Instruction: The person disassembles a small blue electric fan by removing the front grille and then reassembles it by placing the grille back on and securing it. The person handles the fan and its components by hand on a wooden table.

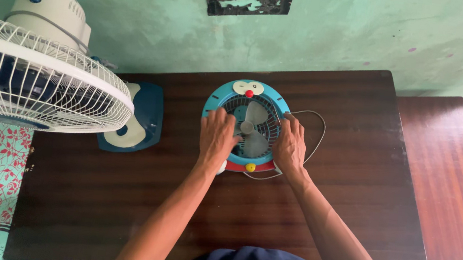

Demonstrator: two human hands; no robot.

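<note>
**A:** Where do the hands sit?

**B:** Both rest on the small round fan point(246, 127), which lies face up on the dark wooden table point(120, 193). The left hand point(217, 137) lies flat over the left part of the wire grille, fingers spread and pointing away from the person. The right hand point(291, 145) cups the right rim, fingers curled over the blue edge.

**A:** So is either one clamped on it?

**B:** The right hand looks wrapped around the rim, holding it. The left is laid open on the grille, pressing rather than gripping; whether its fingertips hook the wires I cannot tell.

**A:** What shows between the hands?

**B:** The pale blades and hub under the grille. Beyond the fingertips the rim carries a cartoon face with a red nose; towards the wrists there is a red band and a yellow knob point(250, 167).

**A:** And around them?

**B:** A thin grey cord point(319, 135) loops just outside the right hand. Well off from the left hand stands a large white fan point(40, 76) on its blue base point(143, 117).
</note>
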